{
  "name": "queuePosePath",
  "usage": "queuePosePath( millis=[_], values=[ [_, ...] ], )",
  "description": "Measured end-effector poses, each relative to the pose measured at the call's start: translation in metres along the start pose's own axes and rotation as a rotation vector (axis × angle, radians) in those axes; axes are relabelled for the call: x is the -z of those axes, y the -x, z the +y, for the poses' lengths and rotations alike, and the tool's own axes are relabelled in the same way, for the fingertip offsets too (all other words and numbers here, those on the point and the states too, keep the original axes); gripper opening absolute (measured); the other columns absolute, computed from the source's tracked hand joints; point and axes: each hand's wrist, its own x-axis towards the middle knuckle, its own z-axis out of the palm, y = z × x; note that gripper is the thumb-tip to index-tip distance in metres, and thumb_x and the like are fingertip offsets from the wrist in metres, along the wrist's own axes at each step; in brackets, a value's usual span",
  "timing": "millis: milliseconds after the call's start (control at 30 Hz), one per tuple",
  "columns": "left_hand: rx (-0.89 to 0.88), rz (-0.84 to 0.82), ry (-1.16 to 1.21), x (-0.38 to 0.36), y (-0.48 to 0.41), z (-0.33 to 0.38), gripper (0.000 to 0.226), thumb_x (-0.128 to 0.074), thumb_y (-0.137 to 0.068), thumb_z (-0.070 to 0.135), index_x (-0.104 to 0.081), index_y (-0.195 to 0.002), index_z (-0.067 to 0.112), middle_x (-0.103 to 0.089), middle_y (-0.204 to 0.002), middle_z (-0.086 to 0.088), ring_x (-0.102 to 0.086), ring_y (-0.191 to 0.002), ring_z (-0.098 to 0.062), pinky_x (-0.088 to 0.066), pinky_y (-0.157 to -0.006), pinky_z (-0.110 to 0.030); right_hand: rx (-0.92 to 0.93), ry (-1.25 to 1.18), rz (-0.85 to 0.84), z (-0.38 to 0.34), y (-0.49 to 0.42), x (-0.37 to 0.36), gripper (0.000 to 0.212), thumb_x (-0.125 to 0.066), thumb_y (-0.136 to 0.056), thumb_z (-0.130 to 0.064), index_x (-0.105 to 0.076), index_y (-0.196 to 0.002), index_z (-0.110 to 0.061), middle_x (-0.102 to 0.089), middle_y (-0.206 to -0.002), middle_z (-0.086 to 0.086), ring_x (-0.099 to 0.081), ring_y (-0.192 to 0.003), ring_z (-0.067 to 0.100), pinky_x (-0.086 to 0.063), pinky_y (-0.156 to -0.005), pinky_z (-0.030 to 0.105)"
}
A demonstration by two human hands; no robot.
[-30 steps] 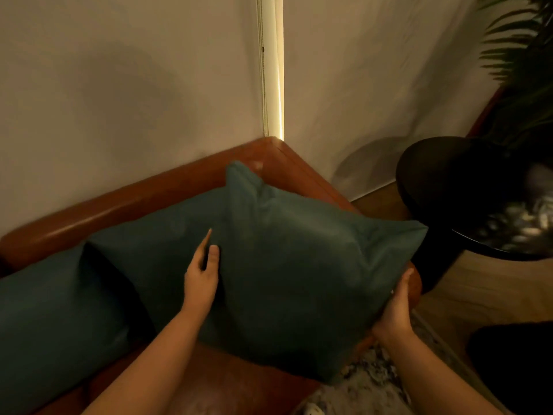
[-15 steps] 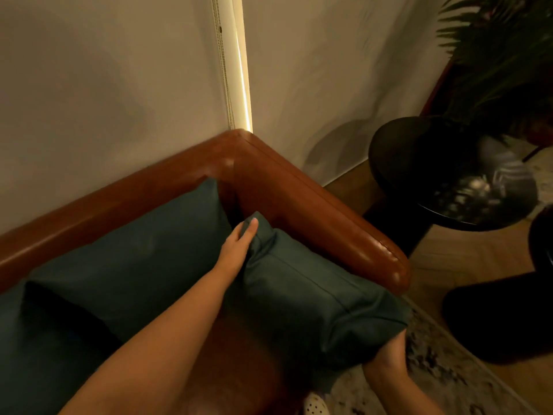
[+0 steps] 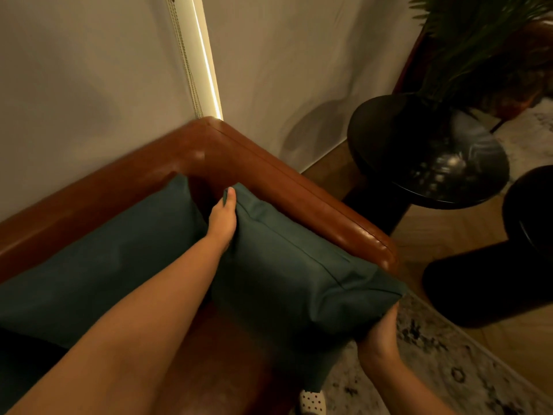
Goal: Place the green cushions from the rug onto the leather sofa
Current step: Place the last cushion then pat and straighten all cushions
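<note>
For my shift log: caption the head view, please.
Both hands, left hand and right hand, settle a green cushion against the leather sofa arm.

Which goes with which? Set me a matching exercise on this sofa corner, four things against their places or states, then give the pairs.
1. left hand
2. right hand
3. second green cushion
4. black side table

A. leaning on the sofa back
B. gripping the held cushion's lower corner
C. on the wooden floor beyond the armrest
D. pressing the held cushion's top corner

Pairs: 1-D, 2-B, 3-A, 4-C
</note>
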Motion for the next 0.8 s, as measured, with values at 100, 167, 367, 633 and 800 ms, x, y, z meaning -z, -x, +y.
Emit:
queuePosePath(
  millis=[100, 167, 367, 633, 800],
  values=[
    [-0.037, 0.097, -0.098, -0.009, -0.013, -0.001, 0.061, -0.032, -0.095, 0.06, -0.054, -0.134, 0.019, -0.058, -0.131, -0.008, -0.05, -0.124, -0.028, -0.037, -0.108, -0.046, -0.06, 0.104, 0.011, 0.013, -0.013, -0.011, 0.053, -0.024, -0.101, -0.044, -0.034, -0.145, -0.015, -0.041, -0.141, 0.001, -0.037, -0.131, 0.022, -0.028, -0.109, 0.037],
    [-0.028, 0.149, -0.148, -0.014, -0.017, -0.006, 0.06, -0.031, -0.096, 0.058, -0.054, -0.134, 0.018, -0.057, -0.131, -0.009, -0.049, -0.124, -0.03, -0.036, -0.108, -0.043, -0.167, 0.134, 0.061, 0.025, -0.026, -0.013, 0.053, -0.026, -0.102, -0.043, -0.03, -0.147, -0.016, -0.034, -0.149, 0.007, -0.031, -0.137, 0.03, -0.025, -0.114, 0.044],
    [0.144, 0.156, -0.338, -0.005, -0.013, -0.028, 0.065, -0.027, -0.097, 0.059, -0.049, -0.135, 0.011, -0.051, -0.136, -0.017, -0.044, -0.126, -0.037, -0.032, -0.104, -0.041, -0.154, 0.169, 0.062, 0.038, -0.037, -0.005, 0.044, -0.027, -0.104, -0.028, -0.033, -0.144, -0.012, -0.042, -0.137, 0.006, -0.035, -0.133, 0.032, -0.029, -0.111, 0.043],
    [0.188, 0.033, -0.23, 0.004, 0.019, -0.016, 0.078, -0.043, -0.086, 0.068, -0.045, -0.136, 0.008, -0.052, -0.136, -0.013, -0.049, -0.122, -0.032, -0.04, -0.104, -0.044, -0.059, 0.135, -0.087, -0.023, -0.041, 0.033, 0.057, -0.033, -0.092, -0.062, -0.052, -0.131, -0.025, -0.051, -0.138, 0.007, -0.048, -0.124, 0.028, -0.038, -0.105, 0.045],
    [0.125, 0.137, -0.284, -0.01, 0.067, -0.028, 0.087, -0.05, -0.086, 0.062, -0.024, -0.148, 0.007, -0.037, -0.147, -0.017, -0.039, -0.133, -0.035, -0.034, -0.109, -0.043, 0.097, 0.713, -0.45, -0.072, -0.033, 0.039, 0.056, -0.057, -0.075, -0.061, -0.06, -0.119, -0.027, -0.055, -0.127, 0.002, -0.055, -0.11, 0.019, -0.045, -0.092, 0.038]
  ],
)
